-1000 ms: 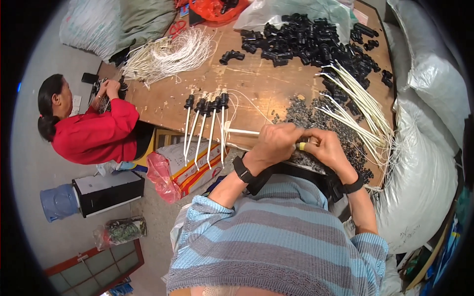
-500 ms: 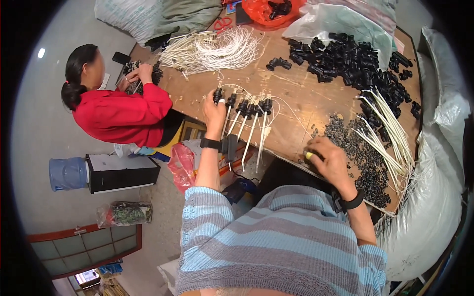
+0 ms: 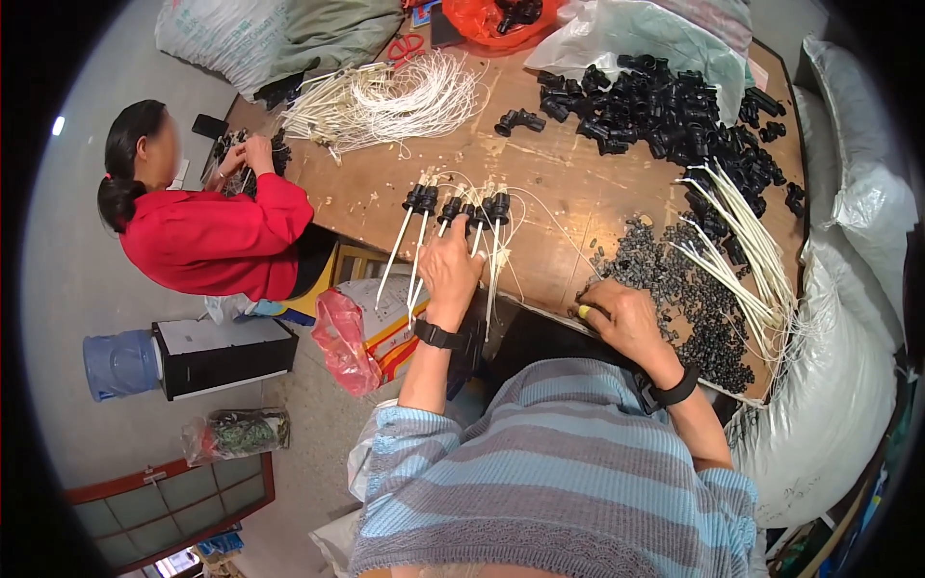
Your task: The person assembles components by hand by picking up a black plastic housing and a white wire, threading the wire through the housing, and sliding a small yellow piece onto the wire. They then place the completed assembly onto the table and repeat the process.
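Note:
A row of black lamp sockets [image 3: 499, 207] with white wires lies along the near table edge, the wire ends hanging over it. My left hand [image 3: 448, 270] reaches over the middle of this row, fingers forward and thumb apart, its fingertips at a socket. Beside a heap of small black parts [image 3: 713, 332], my right hand [image 3: 626, 318] rests at the table edge. Its fingers are curled in, and a yellow covering shows on one digit. Whatever might be between those fingertips is hidden.
Loose black sockets [image 3: 665, 111] are piled at the far right, with a bundle of white wires [image 3: 756, 255] nearer. More white wires [image 3: 385, 101] lie at the far left. A person in red [image 3: 217, 231] works at the left table end. Full white sacks [image 3: 809, 414] stand at the right.
My left hand has left the leftmost socket and moved right, to the middle of the row. The right hand stays by the small parts, its fingers still curled. The whole view has shifted slightly.

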### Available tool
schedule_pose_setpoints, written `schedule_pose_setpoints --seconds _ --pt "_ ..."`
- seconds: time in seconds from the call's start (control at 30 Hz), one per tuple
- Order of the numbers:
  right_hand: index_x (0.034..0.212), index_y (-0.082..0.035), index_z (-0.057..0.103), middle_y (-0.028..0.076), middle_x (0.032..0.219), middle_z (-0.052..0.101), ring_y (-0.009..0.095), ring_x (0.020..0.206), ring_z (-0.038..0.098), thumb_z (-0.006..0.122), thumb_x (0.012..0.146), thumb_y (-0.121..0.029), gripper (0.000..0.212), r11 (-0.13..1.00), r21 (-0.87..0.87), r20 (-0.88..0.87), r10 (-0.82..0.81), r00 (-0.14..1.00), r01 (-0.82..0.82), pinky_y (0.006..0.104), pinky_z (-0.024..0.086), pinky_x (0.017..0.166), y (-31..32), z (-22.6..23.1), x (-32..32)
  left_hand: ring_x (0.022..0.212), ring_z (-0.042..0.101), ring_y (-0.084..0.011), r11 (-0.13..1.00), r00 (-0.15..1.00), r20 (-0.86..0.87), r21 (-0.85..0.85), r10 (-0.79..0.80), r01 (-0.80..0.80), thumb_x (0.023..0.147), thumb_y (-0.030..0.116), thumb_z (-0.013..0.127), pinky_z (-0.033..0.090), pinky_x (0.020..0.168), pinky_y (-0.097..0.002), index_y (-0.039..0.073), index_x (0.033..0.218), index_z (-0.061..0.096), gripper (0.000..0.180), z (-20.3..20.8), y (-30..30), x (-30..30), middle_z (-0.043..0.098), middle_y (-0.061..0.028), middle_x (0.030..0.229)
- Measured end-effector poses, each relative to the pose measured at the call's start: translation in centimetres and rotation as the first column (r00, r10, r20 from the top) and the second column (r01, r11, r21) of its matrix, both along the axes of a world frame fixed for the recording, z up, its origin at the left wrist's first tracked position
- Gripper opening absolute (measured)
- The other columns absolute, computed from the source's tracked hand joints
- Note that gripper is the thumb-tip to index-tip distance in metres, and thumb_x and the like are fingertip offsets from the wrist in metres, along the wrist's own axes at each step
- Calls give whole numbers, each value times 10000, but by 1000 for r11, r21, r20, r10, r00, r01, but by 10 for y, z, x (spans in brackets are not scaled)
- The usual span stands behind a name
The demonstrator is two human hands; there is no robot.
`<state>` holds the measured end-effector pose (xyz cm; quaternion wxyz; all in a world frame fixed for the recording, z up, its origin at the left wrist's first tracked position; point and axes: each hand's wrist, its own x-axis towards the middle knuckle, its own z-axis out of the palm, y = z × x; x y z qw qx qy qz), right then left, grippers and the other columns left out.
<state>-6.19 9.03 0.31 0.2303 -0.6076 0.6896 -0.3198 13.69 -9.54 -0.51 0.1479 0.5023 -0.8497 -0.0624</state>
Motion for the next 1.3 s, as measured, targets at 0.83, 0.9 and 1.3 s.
schedule_pose_setpoints --seconds 0.83,0.9,1.3 --pt "920 22 700 5 748 662 64 635 556 617 859 -95 156 971 148 795 -231 561 189 229 448 578 -99 -1 -4 723 635 -312 978 839 -516 11 -172 207 709 116 709 498 642 -377 74 1118 623 420 10 42 -23 668 -136 887" --pt "926 30 693 5 756 662 63 634 555 609 868 -85 154 960 152 757 -266 597 235 228 450 579 -99 7 -1 709 636 -307 980 849 -498 -10 -176 197 707 119 716 496 630 -377 70 1096 631 401 6 40 -22 668 -128 871" --pt "1051 30 677 20 847 673 37 668 568 649 848 -51 220 982 142 935 -174 308 121 169 427 560 -88 13 8 826 680 -337 949 811 -569 158 -138 273 745 95 653 524 706 -390 29 1132 638 393 6 42 -36 685 -195 924"
